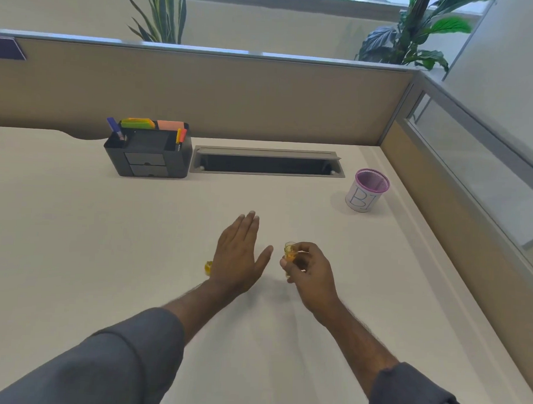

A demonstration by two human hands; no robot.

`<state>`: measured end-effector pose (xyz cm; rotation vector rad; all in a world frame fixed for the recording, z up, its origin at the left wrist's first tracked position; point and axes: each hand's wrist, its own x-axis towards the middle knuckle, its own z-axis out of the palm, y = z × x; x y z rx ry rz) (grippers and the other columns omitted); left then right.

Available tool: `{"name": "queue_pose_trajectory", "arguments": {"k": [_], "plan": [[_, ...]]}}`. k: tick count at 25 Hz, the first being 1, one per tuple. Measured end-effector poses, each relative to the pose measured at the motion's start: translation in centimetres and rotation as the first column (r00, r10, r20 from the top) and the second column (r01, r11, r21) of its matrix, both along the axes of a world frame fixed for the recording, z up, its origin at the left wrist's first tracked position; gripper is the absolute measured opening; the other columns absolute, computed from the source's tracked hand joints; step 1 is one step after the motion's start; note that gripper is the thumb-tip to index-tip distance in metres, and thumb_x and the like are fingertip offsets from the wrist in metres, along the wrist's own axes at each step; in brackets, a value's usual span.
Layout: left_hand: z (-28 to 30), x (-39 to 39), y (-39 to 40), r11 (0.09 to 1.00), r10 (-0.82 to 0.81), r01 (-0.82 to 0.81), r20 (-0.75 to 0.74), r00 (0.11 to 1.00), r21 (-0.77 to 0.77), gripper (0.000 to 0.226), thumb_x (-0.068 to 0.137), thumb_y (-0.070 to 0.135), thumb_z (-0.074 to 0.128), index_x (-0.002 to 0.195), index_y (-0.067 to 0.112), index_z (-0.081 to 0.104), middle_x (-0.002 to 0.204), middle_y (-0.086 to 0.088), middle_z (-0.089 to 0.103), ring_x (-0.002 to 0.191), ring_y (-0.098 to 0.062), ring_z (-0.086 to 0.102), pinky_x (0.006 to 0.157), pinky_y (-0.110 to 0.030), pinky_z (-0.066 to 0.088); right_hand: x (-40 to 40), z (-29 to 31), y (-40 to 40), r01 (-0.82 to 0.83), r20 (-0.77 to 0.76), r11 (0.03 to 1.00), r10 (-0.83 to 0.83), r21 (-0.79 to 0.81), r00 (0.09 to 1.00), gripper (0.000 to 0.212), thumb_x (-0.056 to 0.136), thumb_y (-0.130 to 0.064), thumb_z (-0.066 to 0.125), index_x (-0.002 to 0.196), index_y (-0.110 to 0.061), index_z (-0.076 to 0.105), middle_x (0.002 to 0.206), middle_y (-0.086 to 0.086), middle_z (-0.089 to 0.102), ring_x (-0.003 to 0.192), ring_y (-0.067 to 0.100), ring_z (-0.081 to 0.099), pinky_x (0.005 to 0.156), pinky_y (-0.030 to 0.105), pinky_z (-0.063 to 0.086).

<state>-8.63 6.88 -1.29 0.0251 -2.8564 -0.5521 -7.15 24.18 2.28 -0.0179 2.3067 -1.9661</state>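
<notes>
On the counter [75, 224], centre: right hand [309, 271] fingers curled, pinching a small yellow piece [290, 254]. Left hand [238, 255] flat, fingers straight, holding nothing; second yellow piece [208, 268] just beside it. Risk: left hand's heel could knock that one away; shallow pinch may slip.

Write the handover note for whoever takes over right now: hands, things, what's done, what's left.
Left hand: open, fingers straight, over the desk, holding nothing.
Right hand: pinches a small yellow piece.
Second yellow piece: on the desk beside the left hand, partly hidden.
Pink mesh cup: upright, far right, apart from both hands.
Done: one piece in hand.
Left: likely drop it in the cup, then fetch the second piece.
</notes>
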Motion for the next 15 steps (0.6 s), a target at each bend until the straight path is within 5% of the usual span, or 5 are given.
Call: {"name": "queue_pose_trajectory", "arguments": {"k": [6, 11, 15], "plan": [[-3.0, -3.6, 2.4, 0.998, -0.013, 0.024, 0.183, 0.983, -0.056, 0.086, 0.092, 0.072, 0.015, 0.158, 0.021, -0.002, 0.169, 0.002, -0.008, 0.155, -0.018, -0.006, 0.115, -0.030, -0.013, -2.7, 0.8, 4.0, 0.097, -0.098, 0.995, -0.094, 0.027, 0.991, 0.024, 0.079, -0.011, 0.077, 0.100, -0.020, 0.068, 0.093, -0.003, 0.074, 0.081, 0.013, 0.068, 0.075, 0.041, 0.059], [-3.9, -6.0, 3.7, 0.999, -0.037, 0.043, 0.243, 0.969, -0.018, 0.085, 0.094, 0.068, 0.015, 0.157, 0.016, -0.004, 0.169, -0.001, -0.008, 0.155, -0.018, -0.009, 0.119, -0.030, -0.012, -6.4, 1.1, 6.9, 0.210, -0.139, 0.977, -0.202, 0.041, 0.969, 0.031, 0.084, -0.012, 0.074, 0.111, -0.025, 0.071, 0.102, -0.007, 0.076, 0.091, 0.010, 0.069, 0.082, 0.036, 0.060], [-4.7, -6.4, 4.4, 0.999, -0.039, 0.044, 0.258, 0.965, -0.013, 0.086, 0.094, 0.067, 0.018, 0.157, 0.012, -0.004, 0.169, -0.002, -0.007, 0.155, -0.017, -0.009, 0.122, -0.031, -0.009, -10.6, 1.8, 9.1, 0.339, -0.189, 0.935, -0.316, 0.103, 0.930, 0.031, 0.086, -0.013, 0.071, 0.115, -0.013, 0.061, 0.095, 0.011, 0.073, 0.083, 0.024, 0.067, 0.079, 0.042, 0.059]]}}
